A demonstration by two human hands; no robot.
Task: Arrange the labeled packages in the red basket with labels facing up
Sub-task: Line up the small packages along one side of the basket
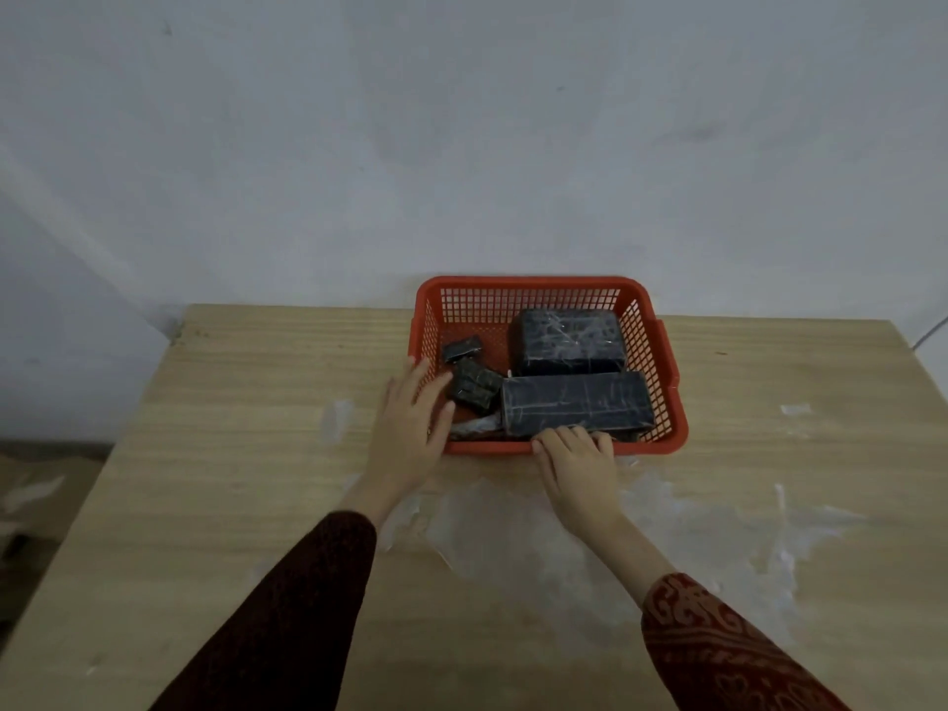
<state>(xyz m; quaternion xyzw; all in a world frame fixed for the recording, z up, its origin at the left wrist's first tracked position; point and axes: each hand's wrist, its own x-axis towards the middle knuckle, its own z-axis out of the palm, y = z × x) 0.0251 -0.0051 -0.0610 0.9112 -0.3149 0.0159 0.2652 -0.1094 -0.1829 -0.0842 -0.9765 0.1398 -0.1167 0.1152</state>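
Note:
A red plastic basket stands at the far middle of the wooden table. Inside lie several black wrapped packages: a thick block at the back right, a long flat one in front of it, and two small ones at the left. No label shows on any top face. My left hand rests with fingers spread on the basket's front left corner. My right hand lies on the front rim, fingertips curled over it beside the long package.
Crumpled clear plastic film lies on the table in front of the basket, with smaller scraps to the left and right. A bare wall rises right behind the table. The table's left edge drops to the floor.

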